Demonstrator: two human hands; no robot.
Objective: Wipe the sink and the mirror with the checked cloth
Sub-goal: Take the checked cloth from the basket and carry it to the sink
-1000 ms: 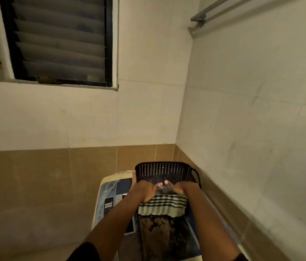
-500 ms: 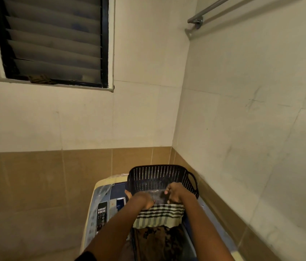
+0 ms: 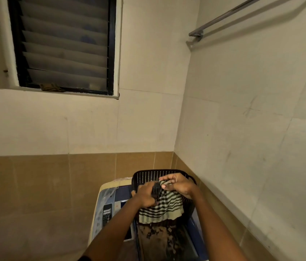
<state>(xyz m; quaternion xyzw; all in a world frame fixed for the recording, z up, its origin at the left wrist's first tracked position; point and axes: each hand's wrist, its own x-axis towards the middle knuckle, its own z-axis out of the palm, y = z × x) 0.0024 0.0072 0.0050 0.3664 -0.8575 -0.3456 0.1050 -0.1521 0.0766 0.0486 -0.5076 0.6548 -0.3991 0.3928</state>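
The checked cloth [image 3: 162, 207], green-grey with dark stripes, hangs over a black perforated basket [image 3: 148, 176] low in the middle of the view. My left hand [image 3: 146, 194] grips its left side, and something dark shows between that hand's fingers. My right hand [image 3: 178, 186] pinches the cloth's top edge, raised above the basket's far rim. Neither a sink nor a mirror is in view.
The basket stands on a top-loading washing machine [image 3: 107, 210] with a control panel at its left. A dark patterned fabric [image 3: 159, 240] lies in the basket below the cloth. A louvred window [image 3: 63, 44] is up left. A metal rail [image 3: 223, 16] runs along the right wall.
Both hands have lifted the cloth's top edge up out of the basket; the cloth now hangs bunched and skewed instead of flat. My right hand rose and turned.
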